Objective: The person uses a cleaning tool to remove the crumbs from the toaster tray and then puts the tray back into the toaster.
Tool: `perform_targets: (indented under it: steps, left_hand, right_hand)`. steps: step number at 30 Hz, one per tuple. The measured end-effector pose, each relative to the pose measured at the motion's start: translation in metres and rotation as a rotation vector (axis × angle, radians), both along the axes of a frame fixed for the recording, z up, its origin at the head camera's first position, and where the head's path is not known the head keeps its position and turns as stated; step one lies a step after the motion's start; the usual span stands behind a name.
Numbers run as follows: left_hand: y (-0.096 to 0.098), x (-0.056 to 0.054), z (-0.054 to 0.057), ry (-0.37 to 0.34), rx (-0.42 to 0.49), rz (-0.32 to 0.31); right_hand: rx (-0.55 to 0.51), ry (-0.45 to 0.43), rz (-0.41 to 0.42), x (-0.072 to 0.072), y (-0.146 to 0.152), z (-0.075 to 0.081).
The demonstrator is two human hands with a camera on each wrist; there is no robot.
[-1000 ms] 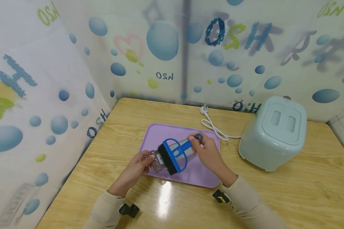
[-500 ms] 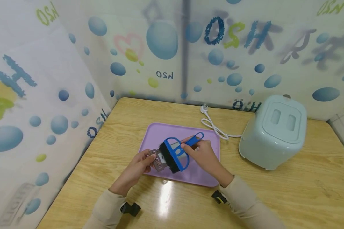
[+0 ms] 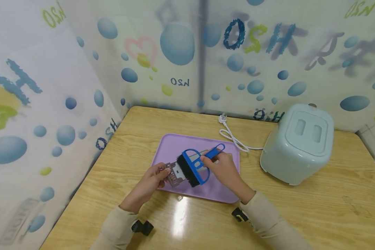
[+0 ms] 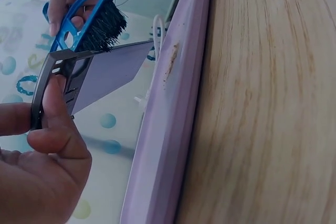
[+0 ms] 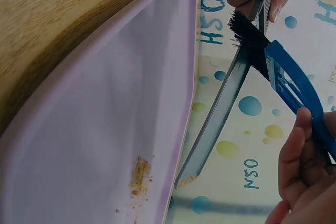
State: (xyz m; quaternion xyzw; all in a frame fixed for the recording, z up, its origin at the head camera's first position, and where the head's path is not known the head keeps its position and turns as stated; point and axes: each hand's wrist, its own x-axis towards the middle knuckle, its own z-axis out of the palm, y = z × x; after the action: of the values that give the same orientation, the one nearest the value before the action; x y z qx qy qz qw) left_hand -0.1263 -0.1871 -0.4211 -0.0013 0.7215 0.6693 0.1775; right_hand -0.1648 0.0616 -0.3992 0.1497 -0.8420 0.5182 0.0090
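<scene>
My left hand [image 3: 147, 184] pinches the slotted grey-brown end of a crumb tray [image 3: 176, 174], a flat metal plate held tilted above a purple tray [image 3: 175, 140]. In my right hand [image 3: 226, 170] is a blue brush [image 3: 196, 166] with black bristles, gripped by its handle. The bristles lie across the plate close to its slotted end, as the right wrist view also shows. Pale crumbs [image 5: 187, 181] sit at the plate's far lower end. Below it, a small heap of brown crumbs [image 5: 139, 177] lies on the purple tray.
A pale blue-green toaster [image 3: 300, 149] stands on the wooden table [image 3: 128, 139] at the right. Its white cord and plug [image 3: 223, 119] lie behind the purple tray. Printed walls [image 3: 181, 97] border the table at the back and left.
My right hand has shifted its grip down the handle nearer the brush head. The brush has moved slightly right along the plate, away from my left hand, which stays nearly still.
</scene>
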Motion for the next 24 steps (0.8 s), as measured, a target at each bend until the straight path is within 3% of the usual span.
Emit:
perform_targets:
  steps: [12,24]
  left_hand:
    - [-0.001,0.000,0.002,0.009,0.004,-0.009]
    - [-0.003,0.003,0.003,0.003,-0.027,-0.018]
  right_hand:
    - [0.019,-0.099,-0.092,-0.008,0.017,-0.008]
    - [0.057,-0.046,-0.113,-0.014,0.028,-0.013]
